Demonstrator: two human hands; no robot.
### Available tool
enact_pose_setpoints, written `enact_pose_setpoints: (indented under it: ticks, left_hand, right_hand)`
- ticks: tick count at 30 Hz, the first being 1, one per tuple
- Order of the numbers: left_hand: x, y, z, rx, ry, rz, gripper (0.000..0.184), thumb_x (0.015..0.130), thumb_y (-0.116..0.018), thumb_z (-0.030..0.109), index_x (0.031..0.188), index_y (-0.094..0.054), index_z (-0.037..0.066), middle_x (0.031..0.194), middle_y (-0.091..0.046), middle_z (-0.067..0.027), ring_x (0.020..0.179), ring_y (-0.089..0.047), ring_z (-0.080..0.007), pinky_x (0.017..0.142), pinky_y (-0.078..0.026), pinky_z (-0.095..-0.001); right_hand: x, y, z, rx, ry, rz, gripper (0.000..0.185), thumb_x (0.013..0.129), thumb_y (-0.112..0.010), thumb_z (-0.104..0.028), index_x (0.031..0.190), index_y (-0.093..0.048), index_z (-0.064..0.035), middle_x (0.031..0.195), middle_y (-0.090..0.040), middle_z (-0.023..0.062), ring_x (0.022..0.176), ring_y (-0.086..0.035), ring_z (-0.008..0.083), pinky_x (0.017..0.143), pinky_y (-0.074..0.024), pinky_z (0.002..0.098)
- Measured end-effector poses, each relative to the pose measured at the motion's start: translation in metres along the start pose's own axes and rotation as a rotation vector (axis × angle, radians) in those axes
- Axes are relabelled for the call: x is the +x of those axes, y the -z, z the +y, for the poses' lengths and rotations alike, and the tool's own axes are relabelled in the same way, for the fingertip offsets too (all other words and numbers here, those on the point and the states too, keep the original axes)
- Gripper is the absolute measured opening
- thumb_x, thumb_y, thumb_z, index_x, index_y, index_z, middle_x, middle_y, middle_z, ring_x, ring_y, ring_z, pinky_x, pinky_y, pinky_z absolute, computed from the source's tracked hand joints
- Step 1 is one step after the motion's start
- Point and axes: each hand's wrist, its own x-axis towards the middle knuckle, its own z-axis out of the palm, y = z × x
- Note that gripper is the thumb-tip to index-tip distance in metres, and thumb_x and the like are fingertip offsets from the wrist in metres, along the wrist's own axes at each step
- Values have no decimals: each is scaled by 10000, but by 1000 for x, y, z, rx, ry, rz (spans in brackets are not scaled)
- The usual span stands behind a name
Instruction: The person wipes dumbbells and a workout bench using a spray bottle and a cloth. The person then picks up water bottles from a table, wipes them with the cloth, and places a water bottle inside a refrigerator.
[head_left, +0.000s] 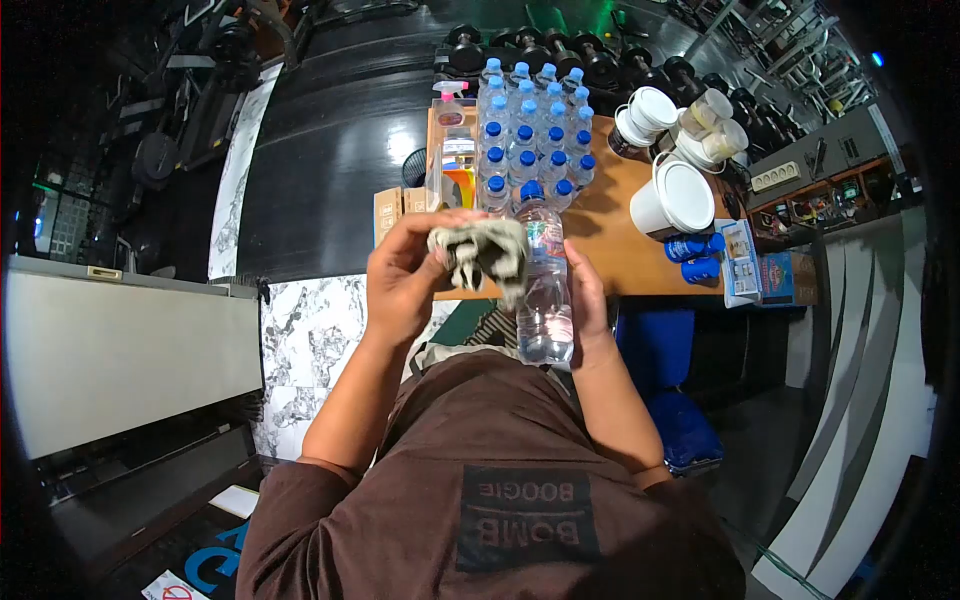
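Observation:
A clear plastic water bottle [545,310] with a blue cap is held upright, close to my body, above the near edge of the desk. My right hand [588,295] grips it from the right side, with the fingers partly hidden behind it. In my left hand [405,275] is a crumpled greyish cloth [485,255], pinched between thumb and fingers. The cloth overlaps the bottle's left side near the label. Just beyond stand rows of water bottles [525,140] with blue caps, packed together on the desk.
On the wooden desk [610,240] are white lidded buckets [675,197], clear tubs [712,110], blue cans [694,247] and a pink-topped spray bottle [450,103]. Cardboard boxes [389,213] stand at the left. A blue chair [680,420] is at my right. Dumbbells [597,60] line the back.

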Motion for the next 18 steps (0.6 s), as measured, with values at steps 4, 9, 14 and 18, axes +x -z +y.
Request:
enact_pose_setpoints:
  ticks: [4,9,14,18]
  left_hand:
    - [17,16,-6,170,8,205,306,1043,-660,165,1276,-602,-24,1214,-700,-109,1113,-652,-154,985,-511,-313]
    - [43,18,-10,241,-12,215,272,1055,-648,159,1251,-610,-25,1152,-697,-71,1052,-634,-111,947,-493,-268]
    - [56,6,-26,197,37,46,214,1055,-599,50,1262,-589,-4,1190,-693,-83,1063,-647,-124,943,-528,-278]
    - [47,-12,-42,262,192,-102,259,1038,-595,32,1294,-595,-3,1350,-657,-114,1238,-620,-190,1086,-486,-343]
  right_hand:
    - [-7,-4,8,-115,12,68,572,1063,-484,-542,1310,-601,-40,1088,-732,173,845,-762,322,780,-659,495]
    - [-9,-9,8,-265,-16,51,619,1026,-533,-607,1251,-595,-33,1030,-719,165,766,-750,232,680,-646,365]
    - [-8,-4,15,-188,-107,-2,657,1040,-455,-650,1191,-620,-32,951,-728,146,743,-750,229,663,-645,362]
    - [-12,-14,17,-55,-120,7,663,1061,-409,-622,1189,-660,-21,975,-747,177,760,-757,307,684,-651,466]
